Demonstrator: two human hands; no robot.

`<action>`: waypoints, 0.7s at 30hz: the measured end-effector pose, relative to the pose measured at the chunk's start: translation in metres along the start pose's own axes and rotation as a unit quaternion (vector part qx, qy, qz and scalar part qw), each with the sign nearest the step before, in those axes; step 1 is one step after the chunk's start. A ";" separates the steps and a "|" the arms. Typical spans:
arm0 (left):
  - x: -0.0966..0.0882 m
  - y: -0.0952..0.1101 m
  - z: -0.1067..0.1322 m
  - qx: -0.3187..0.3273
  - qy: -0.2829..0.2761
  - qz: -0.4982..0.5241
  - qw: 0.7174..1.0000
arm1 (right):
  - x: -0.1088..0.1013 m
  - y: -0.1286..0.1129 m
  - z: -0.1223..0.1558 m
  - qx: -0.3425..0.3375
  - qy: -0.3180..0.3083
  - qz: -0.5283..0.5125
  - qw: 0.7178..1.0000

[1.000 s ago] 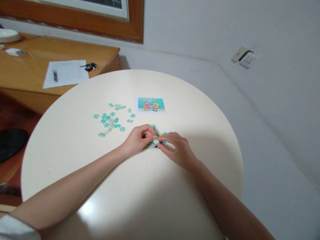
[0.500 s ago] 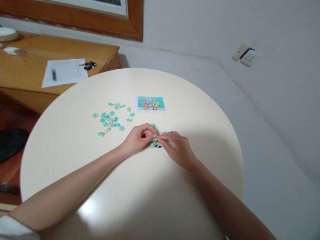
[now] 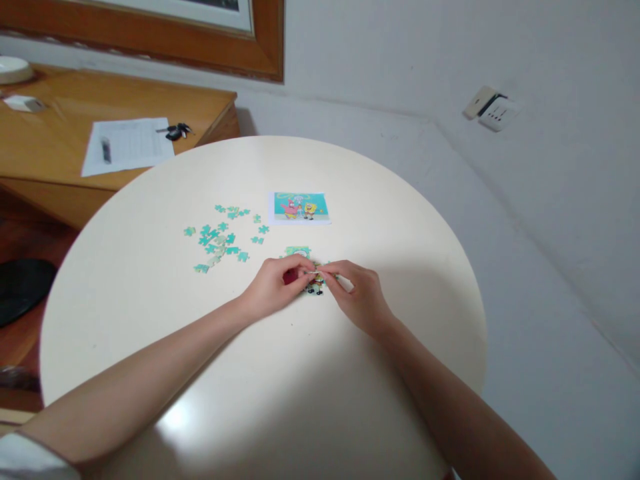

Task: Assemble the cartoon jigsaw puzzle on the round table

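Observation:
Over a partly joined jigsaw puzzle (image 3: 299, 251), my left hand (image 3: 275, 285) and my right hand (image 3: 361, 293) meet fingertip to fingertip. A small pale puzzle piece (image 3: 313, 272) is pinched between them, seen nearly edge-on. Thumb and index of each hand are closed on it. Much of the joined puzzle is hidden by my fingers; its green top and a strip with dark shoes show. Behind it lies a printed picture card (image 3: 301, 208) with cartoon figures on turquoise. Loose green puzzle pieces (image 3: 220, 240) are scattered to the left.
A round cream table (image 3: 240, 387) carries all of this. Left of it stands a wooden desk (image 3: 55, 140) with a paper sheet (image 3: 127, 147) and keys (image 3: 179, 131). A wall with a socket (image 3: 497, 113) rises at the right.
My left fingertips have shifted slightly right and my right fingers have drawn in, so both now meet at the piece. More of the puzzle's green top shows. The loose pieces stay put.

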State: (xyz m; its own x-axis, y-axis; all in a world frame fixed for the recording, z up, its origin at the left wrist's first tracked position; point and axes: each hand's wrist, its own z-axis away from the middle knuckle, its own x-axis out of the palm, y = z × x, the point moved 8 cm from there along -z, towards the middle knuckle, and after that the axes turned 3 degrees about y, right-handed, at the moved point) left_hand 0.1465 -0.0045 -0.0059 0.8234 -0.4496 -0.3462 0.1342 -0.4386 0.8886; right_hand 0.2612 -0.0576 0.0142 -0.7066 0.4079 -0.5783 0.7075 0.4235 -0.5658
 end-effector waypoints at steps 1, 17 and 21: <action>-0.001 0.001 0.001 0.011 0.008 -0.025 1.000 | 0.001 0.000 0.000 0.003 -0.001 -0.004 1.000; -0.004 0.008 0.006 0.092 0.036 -0.161 0.982 | 0.006 0.011 0.001 0.074 -0.023 -0.058 0.995; -0.005 0.009 0.006 0.098 0.039 -0.171 0.980 | 0.006 0.011 0.001 0.072 -0.016 -0.062 0.995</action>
State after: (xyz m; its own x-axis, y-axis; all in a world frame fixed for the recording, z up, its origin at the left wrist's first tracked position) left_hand 0.1407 -0.0107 0.0018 0.7891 -0.1928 -0.5833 0.3072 -0.6984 0.6464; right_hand 0.2649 -0.0510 0.0037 -0.7893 0.3325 -0.5162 0.6114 0.3477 -0.7109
